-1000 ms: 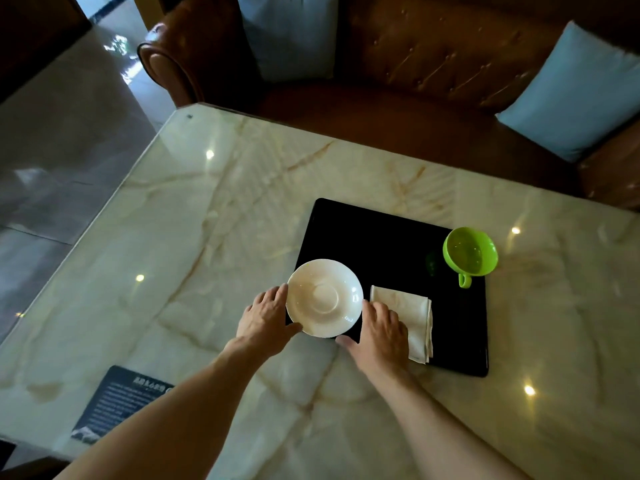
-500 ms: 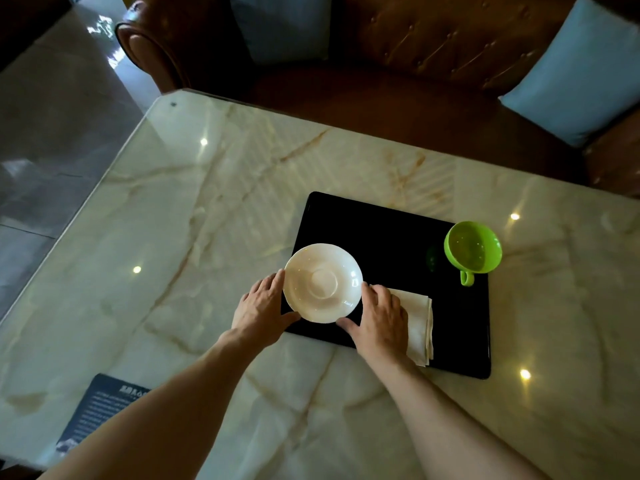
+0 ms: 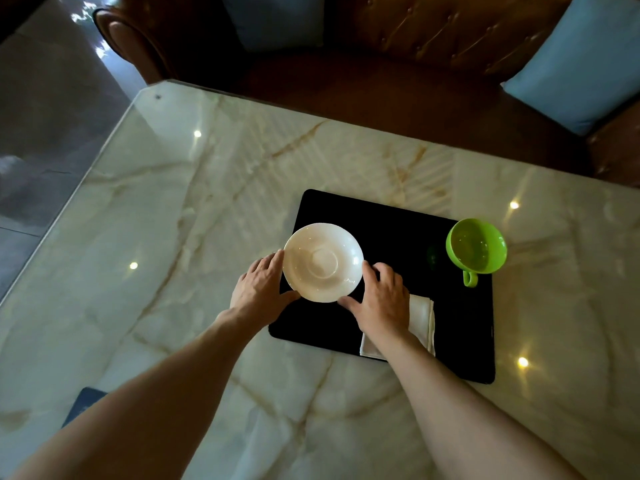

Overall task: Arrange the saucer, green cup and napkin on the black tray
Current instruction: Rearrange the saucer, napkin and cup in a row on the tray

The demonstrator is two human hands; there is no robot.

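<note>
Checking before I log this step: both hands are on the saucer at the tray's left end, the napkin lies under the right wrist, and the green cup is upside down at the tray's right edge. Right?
Not quite. The head view shows the cup upright, its open mouth facing up, handle toward the person. The rest stands: left hand and right hand hold the saucer at the tray's left end, napkin under the right wrist.

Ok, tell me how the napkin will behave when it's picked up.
The napkin looks like folded cloth, so it will probably flop and may unfold if pinched by one layer. It seems thin and light, so it should lift easily. The right hand covers part of it, so its full shape is unclear.
</note>
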